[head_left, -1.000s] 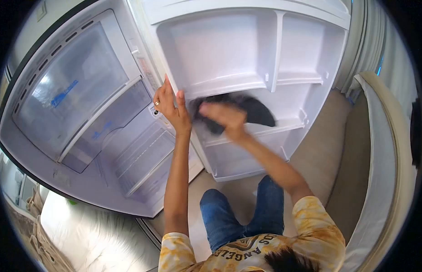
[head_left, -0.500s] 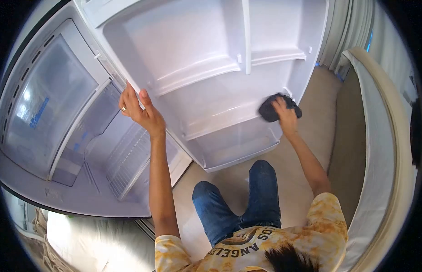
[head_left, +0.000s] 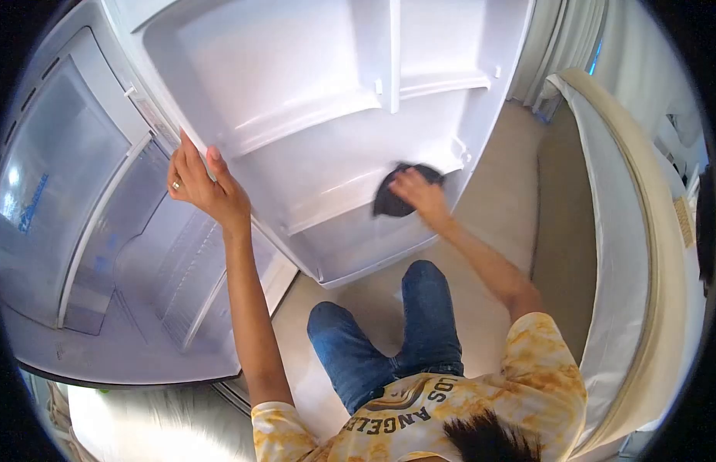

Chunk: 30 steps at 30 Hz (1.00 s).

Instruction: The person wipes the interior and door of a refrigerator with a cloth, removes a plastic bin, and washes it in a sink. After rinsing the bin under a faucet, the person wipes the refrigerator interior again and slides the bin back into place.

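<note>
The white inner side of an open refrigerator door [head_left: 335, 146] fills the upper middle of the view. My left hand [head_left: 208, 189], with a ring on one finger, grips the hinge-side edge of this door, fingers behind it and thumb in front. My right hand [head_left: 421, 192] presses a dark cloth [head_left: 395, 202] against the low ledge of the door, near its right end. The fingers lie over the cloth and hide part of it.
Left of the door is the refrigerator's interior [head_left: 135, 254], with a translucent compartment cover [head_left: 58, 185] and a wire shelf [head_left: 192, 281]. A beige padded piece of furniture [head_left: 597, 231] stands at the right, below white curtains [head_left: 562, 46]. My knees [head_left: 427, 292] are near the door's bottom edge.
My right hand has slid the cloth leftward along the low ledge. My left hand keeps its hold on the door edge. The whole view has shifted slightly.
</note>
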Tool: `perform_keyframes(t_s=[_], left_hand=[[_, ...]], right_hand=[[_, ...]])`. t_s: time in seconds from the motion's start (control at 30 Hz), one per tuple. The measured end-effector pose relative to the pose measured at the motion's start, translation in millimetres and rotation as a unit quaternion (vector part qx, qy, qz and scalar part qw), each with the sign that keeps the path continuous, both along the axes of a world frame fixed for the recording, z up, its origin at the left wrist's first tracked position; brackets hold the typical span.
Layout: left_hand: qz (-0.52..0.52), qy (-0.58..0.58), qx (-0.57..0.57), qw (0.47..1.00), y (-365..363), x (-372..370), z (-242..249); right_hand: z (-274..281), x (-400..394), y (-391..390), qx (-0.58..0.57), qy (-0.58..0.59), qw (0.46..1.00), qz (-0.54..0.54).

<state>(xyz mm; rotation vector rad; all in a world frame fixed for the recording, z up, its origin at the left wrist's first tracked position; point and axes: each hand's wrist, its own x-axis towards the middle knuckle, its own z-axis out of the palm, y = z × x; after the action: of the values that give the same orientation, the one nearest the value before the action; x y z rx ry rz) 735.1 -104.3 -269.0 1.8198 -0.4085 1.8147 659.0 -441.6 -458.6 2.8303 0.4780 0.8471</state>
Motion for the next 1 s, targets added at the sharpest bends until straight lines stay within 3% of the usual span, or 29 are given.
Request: perform_keyframes(t_s=[0.1, 0.2, 0.3, 0.33, 0.4, 0.47, 0.57, 0.63, 0.67, 0.7, 0.77, 0.83, 0.9, 1.0], left_hand=[[0.001, 0.001, -0.004, 1.000, 0, 0, -2], [0.072, -0.042, 0.013, 0.996, -3, -3, 6], [0.105, -0.069, 0.019, 0.992, -1, 0, 8], [0.104, -0.069, 0.018, 0.992, 0, 0, 6], [0.097, -0.048, 0.004, 0.994, -3, -2, 6], [0.077, -0.035, -0.006, 0.996, -7, -3, 3], [0.045, -0.028, -0.010, 0.999, -6, 1, 1], [0.031, -0.015, -0.009, 0.999, -4, 0, 0], [0.034, -0.024, -0.006, 0.999, -4, 1, 0], [0.038, -0.029, -0.003, 0.999, -3, 2, -1], [0.029, -0.037, -0.001, 0.999, -2, 5, -3], [0.004, -0.043, -0.006, 0.999, -1, 8, -6], [0.006, -0.042, -0.014, 0.999, -4, 8, -5], [0.021, -0.021, -0.003, 1.000, -1, 5, -7]], right_hand=[[11, -12, -94, -0.039, -0.056, 0.996, -0.050], [37, -18, -100, -0.154, 0.039, 0.986, -0.052], [62, -40, -108, -0.148, 0.004, 0.989, 0.014], [74, -53, -114, -0.087, 0.093, 0.987, -0.098], [115, -82, -98, 0.029, -0.019, 0.967, -0.252], [147, -66, -81, 0.180, -0.301, 0.927, -0.133], [178, -35, -68, 0.367, -0.252, 0.894, -0.060], [171, -3, -83, 0.648, -0.183, 0.739, -0.013], [171, 7, -77, 0.665, -0.266, 0.695, -0.060], [165, 14, -78, 0.678, -0.258, 0.676, -0.131], [129, 41, -80, 0.439, -0.397, 0.797, -0.119], [72, 47, -78, 0.448, -0.366, 0.799, -0.165], [4, 53, -72, 0.447, -0.446, 0.762, -0.145], [-116, 42, -99, 0.504, -0.279, 0.786, -0.226]])
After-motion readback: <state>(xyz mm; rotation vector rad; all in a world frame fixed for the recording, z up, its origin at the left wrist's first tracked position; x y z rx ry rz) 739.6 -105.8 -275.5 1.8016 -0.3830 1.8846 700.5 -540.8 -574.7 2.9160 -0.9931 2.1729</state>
